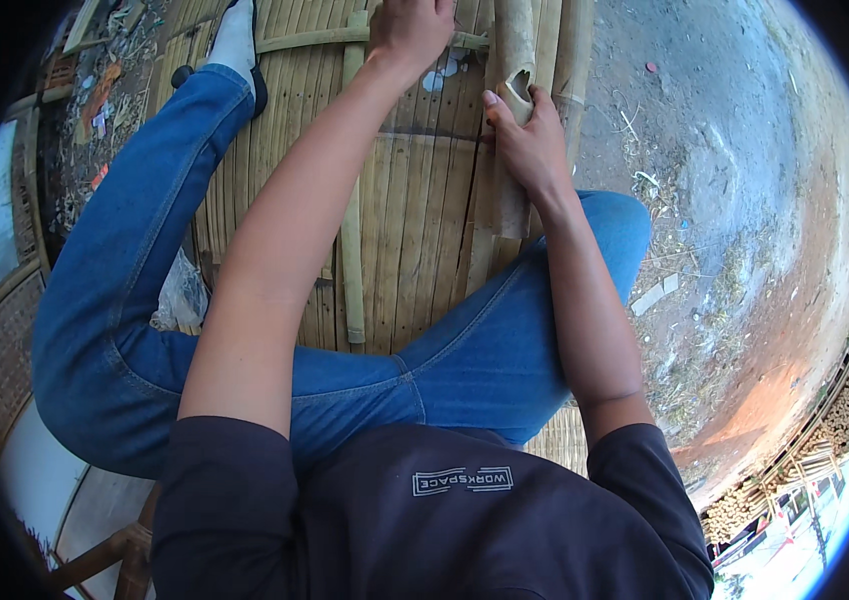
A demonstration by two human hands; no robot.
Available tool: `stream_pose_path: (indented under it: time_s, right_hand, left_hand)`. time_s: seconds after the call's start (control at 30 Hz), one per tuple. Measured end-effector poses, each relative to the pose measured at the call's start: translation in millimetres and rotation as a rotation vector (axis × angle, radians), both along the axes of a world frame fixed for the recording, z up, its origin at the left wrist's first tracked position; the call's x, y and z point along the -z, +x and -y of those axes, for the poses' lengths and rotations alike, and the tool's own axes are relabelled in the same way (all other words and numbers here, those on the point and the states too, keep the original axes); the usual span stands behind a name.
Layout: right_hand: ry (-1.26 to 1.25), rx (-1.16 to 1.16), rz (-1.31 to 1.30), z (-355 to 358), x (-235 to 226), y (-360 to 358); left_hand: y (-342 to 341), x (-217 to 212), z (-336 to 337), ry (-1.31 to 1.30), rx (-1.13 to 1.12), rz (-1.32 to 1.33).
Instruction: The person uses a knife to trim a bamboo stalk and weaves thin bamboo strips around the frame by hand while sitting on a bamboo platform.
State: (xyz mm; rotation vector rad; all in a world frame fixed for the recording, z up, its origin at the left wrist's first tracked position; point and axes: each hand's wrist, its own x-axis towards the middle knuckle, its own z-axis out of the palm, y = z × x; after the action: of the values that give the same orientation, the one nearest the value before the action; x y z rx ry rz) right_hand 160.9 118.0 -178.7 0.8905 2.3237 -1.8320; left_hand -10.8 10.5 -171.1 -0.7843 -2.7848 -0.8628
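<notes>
The work in hand appears to be at the steadying step: a bamboo pole (pixel 514 38) runs down from the top edge of the frame, right of centre, lying along the slatted bamboo bench (pixel 410 190), and a pale-edged opening (pixel 518 84) shows on it just ahead of the right hand (pixel 533 140). That hand is wrapped over the bamboo, thumb along the left side and fingers on the right, close to the opening, so it seems to be grasping and bracing it; whether the opening is a notch in one pole or the cut end of a piece resting on another, I cannot tell. The left hand (pixel 412 38) is at the top centre of the frame, over a curved bamboo stick (pixel 310 39) that lies crosswise; its fingers run out of view, so I cannot tell whether it holds anything. A straight bamboo strip (pixel 353 260) lies lengthwise, left of centre, and a foot (pixel 236 42) rests near the stick's end at upper left. As a judgement, the next move calls for a firm right grip that keeps the round pole from rolling, with fingertips clear of the opening's possibly sharp rim, while the left hand stays free to work alongside.
</notes>
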Motion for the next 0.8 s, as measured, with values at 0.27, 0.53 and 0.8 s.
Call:
stream_pose_path:
  time_s: [0.27,0.53,0.8]
  right_hand:
    - [-0.104,0.011,0.018,-6.8,0.4,1.7]
    - [-0.148,-0.003,0.0,-1.7,-0.9,-0.7]
    - [-0.104,-0.01,-0.008,-5.9,-3.2,3.6]
  left_hand:
    - [15.0,47.6,89.2,0.154,-0.597,0.433]
    - [47.3,61.3,100.8,0.014,-0.448,0.516]
    - [97.3,48.6,90.8,-0.085,-0.321,0.515]
